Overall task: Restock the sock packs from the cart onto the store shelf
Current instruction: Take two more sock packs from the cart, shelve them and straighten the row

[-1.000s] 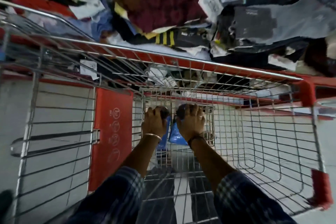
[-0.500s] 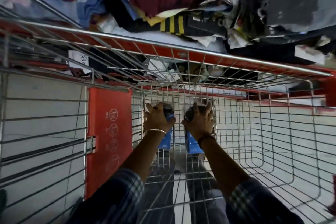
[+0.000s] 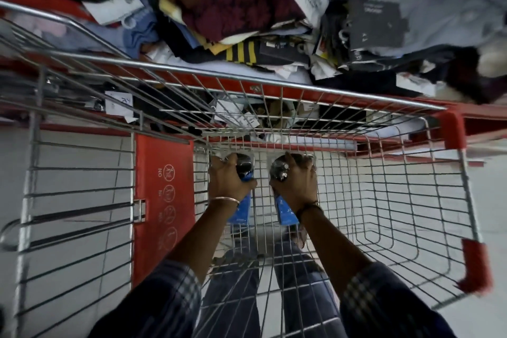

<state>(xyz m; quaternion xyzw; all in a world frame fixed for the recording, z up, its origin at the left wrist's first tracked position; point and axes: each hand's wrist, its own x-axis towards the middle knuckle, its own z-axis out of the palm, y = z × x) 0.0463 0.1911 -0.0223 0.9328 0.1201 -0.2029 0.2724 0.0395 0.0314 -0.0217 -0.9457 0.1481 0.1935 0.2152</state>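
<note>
While we reach down into the cart (image 3: pixel 411 200):
left hand (image 3: pixel 227 181): we clench a blue sock pack (image 3: pixel 242 208)
right hand (image 3: pixel 297 185): we clench a second blue pack (image 3: pixel 285 211), just beside the left fist

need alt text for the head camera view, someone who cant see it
Seen from above, a person's left hand and right hand each grip a blue-labelled sock pack deep inside a wire shopping cart. Beyond the cart's rim, a red shelf holds a jumbled pile of socks.
</note>
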